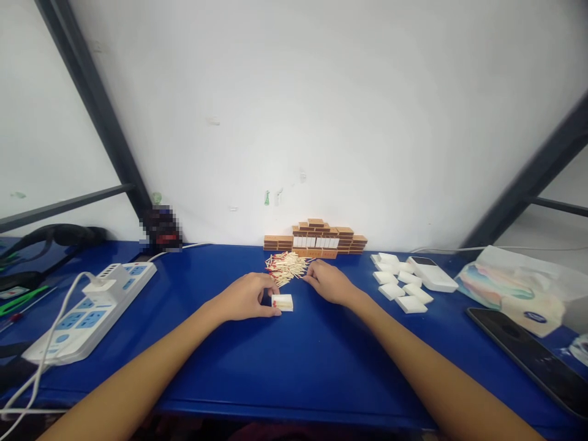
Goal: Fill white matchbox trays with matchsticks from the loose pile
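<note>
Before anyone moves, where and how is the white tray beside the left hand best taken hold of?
The tray is probably best pinched lightly across its near and far walls, coming from the left, where the left hand is. It lies flat, open side up, with matches inside, so a level hold should avoid spilling them.

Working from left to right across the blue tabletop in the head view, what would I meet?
Power strip, left hand, small white tray with matches, right hand, cluster of white trays, dark phone.
</note>
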The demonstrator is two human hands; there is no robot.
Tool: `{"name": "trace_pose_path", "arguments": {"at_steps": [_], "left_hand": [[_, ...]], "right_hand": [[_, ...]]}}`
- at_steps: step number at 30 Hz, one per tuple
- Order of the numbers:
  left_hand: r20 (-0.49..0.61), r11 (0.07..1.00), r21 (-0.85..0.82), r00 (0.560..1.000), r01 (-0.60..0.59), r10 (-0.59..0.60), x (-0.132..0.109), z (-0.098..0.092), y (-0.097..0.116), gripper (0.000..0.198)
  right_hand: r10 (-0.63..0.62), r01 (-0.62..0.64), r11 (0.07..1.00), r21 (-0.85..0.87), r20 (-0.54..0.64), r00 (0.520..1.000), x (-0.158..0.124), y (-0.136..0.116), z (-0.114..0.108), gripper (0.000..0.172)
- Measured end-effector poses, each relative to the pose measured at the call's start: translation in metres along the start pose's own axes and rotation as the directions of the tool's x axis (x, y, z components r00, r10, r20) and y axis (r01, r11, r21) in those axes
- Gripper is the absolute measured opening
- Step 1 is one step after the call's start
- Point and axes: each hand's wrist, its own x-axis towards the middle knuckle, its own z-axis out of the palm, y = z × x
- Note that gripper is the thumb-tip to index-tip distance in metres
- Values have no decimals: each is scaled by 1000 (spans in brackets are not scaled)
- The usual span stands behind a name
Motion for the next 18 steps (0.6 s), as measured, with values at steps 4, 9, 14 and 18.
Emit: {"name": "trace_pose_path", "arguments": {"at_steps": [4, 9, 14, 18], "left_hand": [[-10, 1000, -2, 1000, 13, -13, 0, 0, -2, 34], [-15, 1000, -7, 1000, 17, -17, 0, 1, -1, 35], [-23, 1000, 23, 1000, 0, 0, 0, 1, -2, 34], [-24, 999, 24, 999, -34, 35, 0, 1, -2, 32]], "right_hand": [[-3, 4, 999, -32, 48, 999, 0, 2, -3, 12], [-84, 85, 994, 72, -12, 996, -7, -15, -11, 11], [-266, 259, 944, 202, 8, 964, -23, -48, -8, 7], [-298, 287, 947, 147, 62, 952, -31, -60, -1, 6]]}}
